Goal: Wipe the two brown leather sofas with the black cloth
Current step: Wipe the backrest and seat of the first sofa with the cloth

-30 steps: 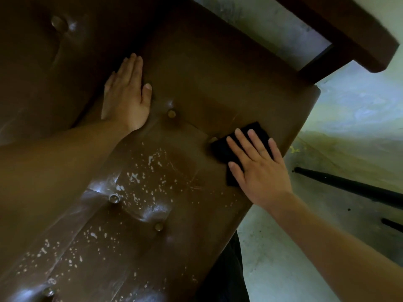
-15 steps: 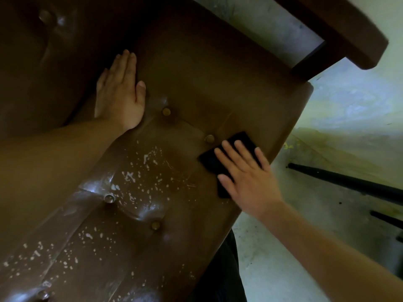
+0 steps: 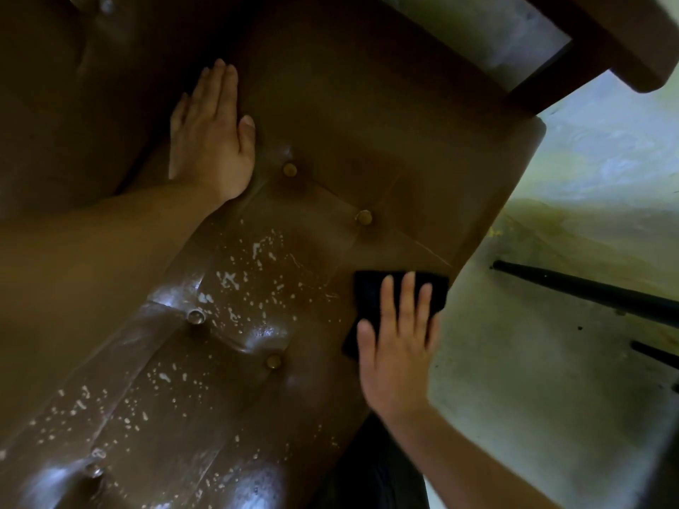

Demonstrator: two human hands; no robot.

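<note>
A brown leather sofa seat (image 3: 360,115) with tufted buttons fills most of the head view. White flecks speckle its wet, shiny middle and lower left. A black cloth (image 3: 371,295) lies flat near the seat's right front edge. My right hand (image 3: 398,343) presses down on it with straight fingers. My left hand (image 3: 211,137) rests flat, fingers together, on the seat near the crease below the backrest. A second sofa's brown arm (image 3: 632,34) shows at the top right.
Pale concrete floor (image 3: 543,361) lies to the right of the seat edge. Two thin black rods (image 3: 588,288) lie across the floor at the right. Dark fabric (image 3: 371,472) shows below the seat edge at the bottom.
My right hand has slid the black cloth down along the seat's front edge, away from the button. My left hand has stayed flat in the same spot.
</note>
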